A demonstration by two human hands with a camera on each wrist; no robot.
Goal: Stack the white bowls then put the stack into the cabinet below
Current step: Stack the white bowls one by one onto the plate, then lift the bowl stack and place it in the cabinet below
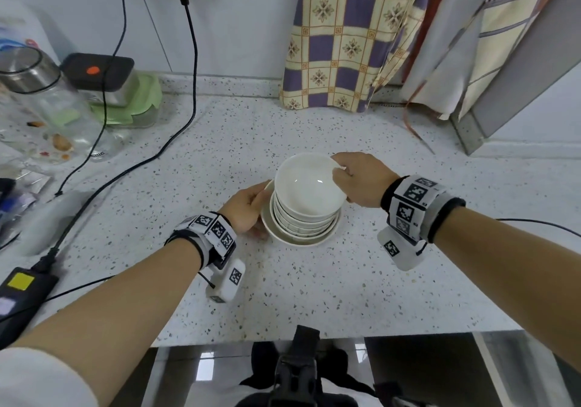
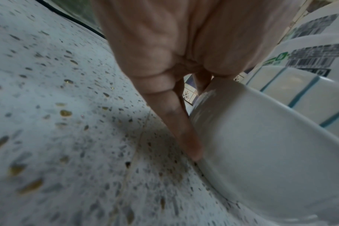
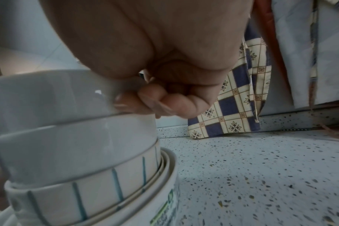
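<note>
Speckled stone, pale grey with dark and amber flecks, makes up the worktop (image 1: 314, 287) that fills the middle of the head view, smooth and faintly glossy. At its centre stands the stack of white bowls (image 1: 306, 214): round glazed ceramic, nested one in another, the lower ones ribbed with thin blue-green vertical lines on their outer walls, all sitting in a wider, shallower dish (image 1: 301, 242) at the bottom. The top bowl (image 1: 309, 183) is plain and shiny, with small highlights on its curved inside.

My right hand (image 1: 361, 180) is at the right rim of that top bowl, its fingers (image 3: 145, 99) curled and pinching the thin edge. My left hand (image 1: 246, 208) is at the left side of the stack, low down; its fingers (image 2: 176, 122) lie straight and close together along the outer wall of the wide dish, tips touching the stone.

At upper centre hangs a checked cloth (image 1: 349, 38), purple and cream squares with flower motifs. At the left edge stand a clear glass jar (image 1: 47, 104) with a metal lid and a green-lidded container (image 1: 135, 104), with black cables (image 1: 191, 60) trailing across.
</note>
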